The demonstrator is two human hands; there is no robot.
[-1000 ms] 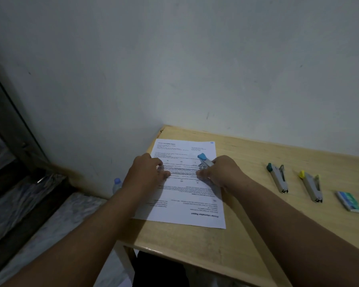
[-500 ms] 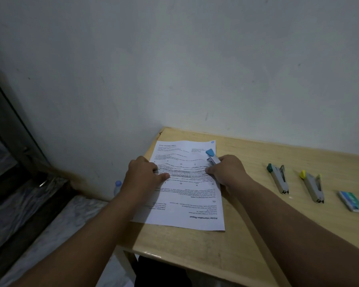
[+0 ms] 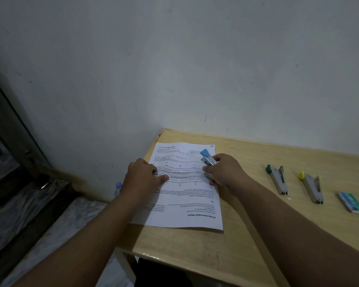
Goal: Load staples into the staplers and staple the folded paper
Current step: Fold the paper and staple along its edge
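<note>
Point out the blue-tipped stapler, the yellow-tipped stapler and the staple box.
blue-tipped stapler (image 3: pixel 208 157): head view, on its metal body.
yellow-tipped stapler (image 3: pixel 311 187): head view, mid body.
staple box (image 3: pixel 352 202): head view, top face.

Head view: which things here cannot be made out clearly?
- Blue-tipped metal stapler: rear hidden in the right hand.
- White printed paper: small text unreadable; left edge under the left hand.
- Clear plastic bottle: mostly hidden by the left forearm.
- Staples inside staplers: not visible.
</note>
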